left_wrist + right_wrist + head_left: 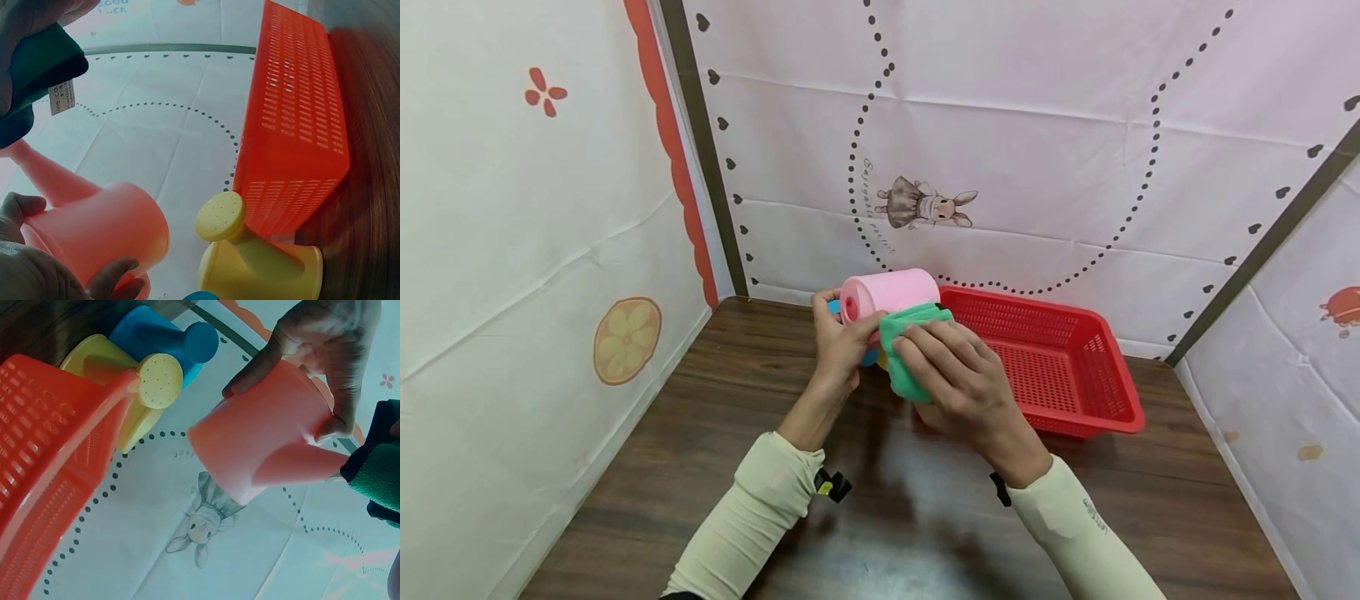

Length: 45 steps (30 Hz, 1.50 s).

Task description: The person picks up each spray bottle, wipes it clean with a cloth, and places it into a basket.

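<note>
My left hand (837,350) grips a pink watering can (897,290), tipped on its side above the table. Fingers and thumb are wrapped about the can's body in both wrist views. A folded green cloth (904,367) is held by my right hand (958,379), bunched over the end of the can's spout (306,464). The cloth covers the spout's tip. A dark edge and a white tag (62,97) show on the cloth in the left wrist view.
A red perforated basket (1101,367) stands on the wooden table (700,467), right of the can. Beside it are a yellow watering can (262,272) with a round sprinkler head and a blue watering can (147,337). Printed fabric walls (1037,150) enclose the table's back and sides.
</note>
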Tool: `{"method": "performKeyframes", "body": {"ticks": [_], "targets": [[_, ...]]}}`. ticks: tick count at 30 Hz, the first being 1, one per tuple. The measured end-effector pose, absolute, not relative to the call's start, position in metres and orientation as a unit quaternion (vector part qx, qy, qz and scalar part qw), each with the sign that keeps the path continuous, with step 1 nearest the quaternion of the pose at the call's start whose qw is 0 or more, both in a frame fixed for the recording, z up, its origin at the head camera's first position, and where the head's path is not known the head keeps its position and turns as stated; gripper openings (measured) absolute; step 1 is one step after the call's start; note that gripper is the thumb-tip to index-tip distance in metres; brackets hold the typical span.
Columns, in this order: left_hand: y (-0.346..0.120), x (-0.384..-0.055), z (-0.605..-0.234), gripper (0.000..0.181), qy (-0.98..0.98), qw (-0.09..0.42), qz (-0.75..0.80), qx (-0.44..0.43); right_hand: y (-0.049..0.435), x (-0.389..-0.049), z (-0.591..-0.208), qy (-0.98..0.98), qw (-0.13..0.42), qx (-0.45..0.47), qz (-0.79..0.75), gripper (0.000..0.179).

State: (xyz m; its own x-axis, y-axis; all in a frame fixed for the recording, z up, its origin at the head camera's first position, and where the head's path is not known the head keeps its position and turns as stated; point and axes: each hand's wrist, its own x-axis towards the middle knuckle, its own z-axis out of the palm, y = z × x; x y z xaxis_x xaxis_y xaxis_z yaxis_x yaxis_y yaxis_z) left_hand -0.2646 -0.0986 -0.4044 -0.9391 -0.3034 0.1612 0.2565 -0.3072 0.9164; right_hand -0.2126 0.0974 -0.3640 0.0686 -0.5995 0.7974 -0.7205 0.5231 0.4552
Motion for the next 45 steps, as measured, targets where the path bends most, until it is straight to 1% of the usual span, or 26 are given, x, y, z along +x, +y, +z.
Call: {"method": "performKeyframes", "body": {"ticks": [5, 12, 15, 18, 29, 33, 37, 42, 45], "targets": [[-0.099, -0.265, -0.405, 0.07, -0.561, 0.175, -0.809, 0.02, 0.098, -0.214, -0.362, -0.671, 0.553, 0.492, 0.029, 0.053], [-0.102, -0.264, -0.407, 0.073, -0.572, 0.166, -0.803, 0.011, 0.118, -0.216, -0.359, -0.717, 0.525, 0.456, 0.056, 0.074], [-0.102, -0.264, -0.405, 0.072, -0.569, 0.167, -0.805, 0.01, 0.122, -0.22, -0.356, -0.716, 0.53, 0.448, 0.069, 0.076], [-0.1, -0.264, -0.404, 0.07, -0.564, 0.172, -0.807, 0.013, 0.12, -0.221, -0.356, -0.709, 0.538, 0.45, 0.072, 0.074], [-0.094, -0.268, -0.403, 0.068, -0.549, 0.17, -0.818, 0.034, 0.101, -0.215, -0.359, -0.69, 0.556, 0.461, 0.035, 0.053], [-0.093, -0.267, -0.403, 0.067, -0.548, 0.167, -0.819, 0.037, 0.097, -0.215, -0.36, -0.687, 0.556, 0.467, 0.017, 0.051], [-0.094, -0.266, -0.402, 0.069, -0.551, 0.167, -0.817, 0.034, 0.101, -0.215, -0.36, -0.696, 0.548, 0.463, 0.02, 0.056], [-0.095, -0.266, -0.401, 0.071, -0.558, 0.164, -0.813, 0.027, 0.11, -0.216, -0.357, -0.712, 0.534, 0.453, 0.055, 0.067], [-0.096, -0.266, -0.401, 0.071, -0.557, 0.156, -0.815, 0.026, 0.114, -0.219, -0.354, -0.713, 0.536, 0.446, 0.075, 0.07]]}}
